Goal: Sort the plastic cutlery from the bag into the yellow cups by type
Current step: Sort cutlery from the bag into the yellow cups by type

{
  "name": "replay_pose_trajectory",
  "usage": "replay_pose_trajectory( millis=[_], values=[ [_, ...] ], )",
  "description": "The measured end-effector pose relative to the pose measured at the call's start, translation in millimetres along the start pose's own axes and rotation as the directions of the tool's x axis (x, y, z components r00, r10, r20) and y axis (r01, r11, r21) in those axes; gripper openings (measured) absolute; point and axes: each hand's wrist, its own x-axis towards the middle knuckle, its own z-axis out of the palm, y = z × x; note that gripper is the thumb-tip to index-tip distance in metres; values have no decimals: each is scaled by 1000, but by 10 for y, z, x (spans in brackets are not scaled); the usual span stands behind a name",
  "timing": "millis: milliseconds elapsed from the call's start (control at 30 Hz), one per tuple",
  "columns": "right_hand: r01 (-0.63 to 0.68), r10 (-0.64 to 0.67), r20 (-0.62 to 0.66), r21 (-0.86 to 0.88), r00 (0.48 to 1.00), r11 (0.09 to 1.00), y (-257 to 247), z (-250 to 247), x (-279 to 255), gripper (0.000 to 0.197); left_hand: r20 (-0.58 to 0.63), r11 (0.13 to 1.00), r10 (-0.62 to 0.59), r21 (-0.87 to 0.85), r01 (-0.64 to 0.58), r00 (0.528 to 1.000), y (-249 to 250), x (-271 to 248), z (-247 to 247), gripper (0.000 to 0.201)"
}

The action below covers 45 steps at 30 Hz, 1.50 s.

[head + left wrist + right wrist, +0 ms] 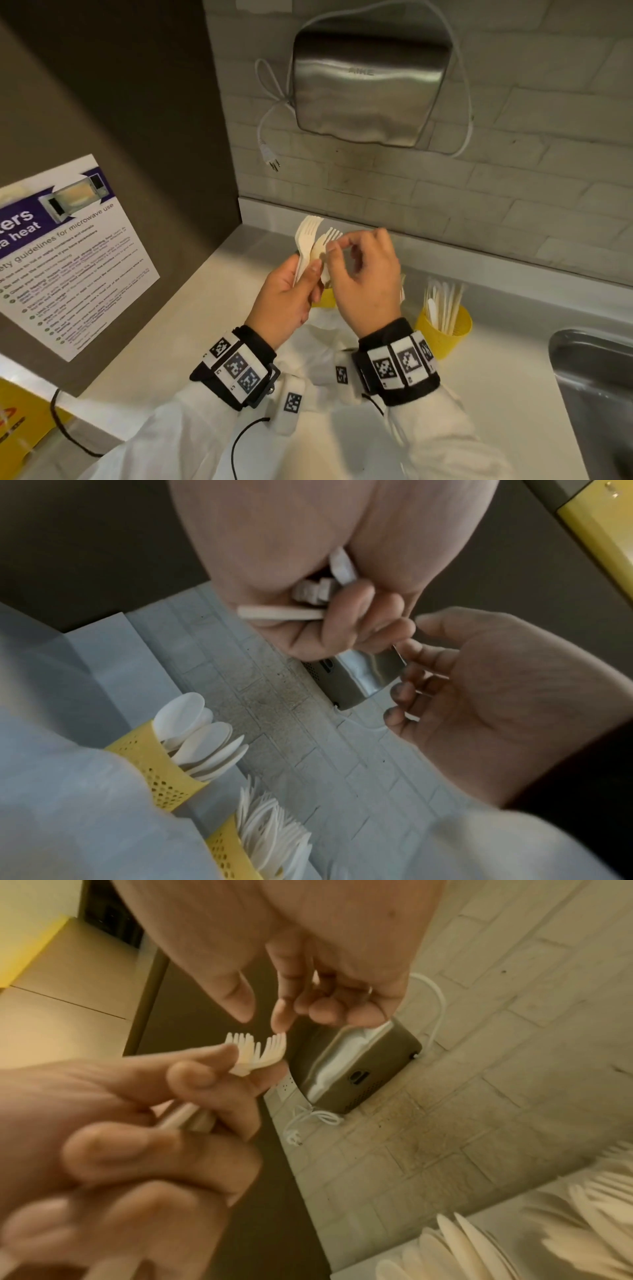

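Forks [310, 240], handles hidden in left hand [291, 294]

middle yellow cup [324, 298] — mostly hidden, hands

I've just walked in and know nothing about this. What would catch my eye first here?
Probably the two hands raised over the pale counter: the left hand grips a small bunch of white plastic forks, and the right hand's fingertips reach for their tines. Above them a shiny steel hand dryer hangs on the brick wall, and a yellow perforated cup of cutlery stands to the right.
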Motion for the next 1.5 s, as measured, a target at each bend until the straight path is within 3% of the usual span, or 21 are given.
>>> replay_pose_trajectory(
  millis=[100, 233, 400, 500, 567, 633, 733, 867, 1033, 1100, 1133, 1167, 1233, 1300, 1400, 1500],
  values=[
    [-14, 16, 70, -33, 997, 999, 68, 16, -37, 8, 40, 999, 21, 42, -22, 999, -40, 10, 68, 22],
    [-158, 159, 1, 106, 987, 982, 122, -60, -26, 8, 99, 992, 31, 120, -42, 995, -122, 55, 106, 28],
    [-255, 327, -237, 291, 915, 922, 159, -428, 149, 17, 204, 964, 59, 245, -109, 977, -216, 51, 173, 19],
    [-158, 345, -420, 418, 839, 895, 333, -821, 294, 16, 172, 971, -2, 236, -39, 985, -267, 76, 209, 31],
    [-112, 260, -524, 297, 811, 948, 490, -1117, 295, 14, 138, 981, -40, 191, 13, 990, -274, 106, 212, 41],
    [-153, 155, -547, 49, 823, 987, 729, -1347, 232, 13, 137, 985, -58, 168, 35, 989, -254, 129, 221, 43],
    [-238, 100, -458, -253, 883, 938, 1147, -1487, 76, 8, 167, 992, -93, 95, 78, 982, -214, 169, 275, 32],
    [-375, 289, -267, -377, 919, 847, 1546, -1361, -128, 8, 243, 989, -135, -22, 145, 961, -165, 189, 413, 24],
    [-353, 415, -59, -640, 908, 682, 1832, -1199, -338, 17, 339, 977, -162, -78, 199, 927, -160, 227, 509, 27],
    [-377, 472, -78, -720, 878, 582, 1769, -1186, -349, 22, 366, 970, -177, -94, 225, 914, -155, 242, 509, 29],
    [-395, 456, -121, -716, 882, 575, 1702, -1174, -341, 23, 373, 968, -182, -97, 233, 910, -154, 245, 506, 31],
    [-402, 397, -175, -681, 901, 613, 1606, -1157, -323, 25, 377, 967, -185, -97, 238, 908, -153, 247, 504, 33],
    [-327, 211, -272, -510, 939, 796, 1358, -1096, -268, 26, 377, 964, -190, -102, 245, 907, -149, 249, 505, 37],
    [-231, 181, -225, -223, 958, 947, 1082, -1002, -196, 30, 388, 954, -202, -131, 270, 899, -143, 244, 525, 44],
    [-293, 288, 75, 74, 955, 953, 744, -833, -94, 44, 417, 917, -258, -178, 356, 872, -121, 230, 581, 51],
    [-371, 323, 252, 175, 912, 912, 663, -723, -49, 31, 442, 909, -251, -198, 367, 861, -136, 219, 609, 44]
  ],
)
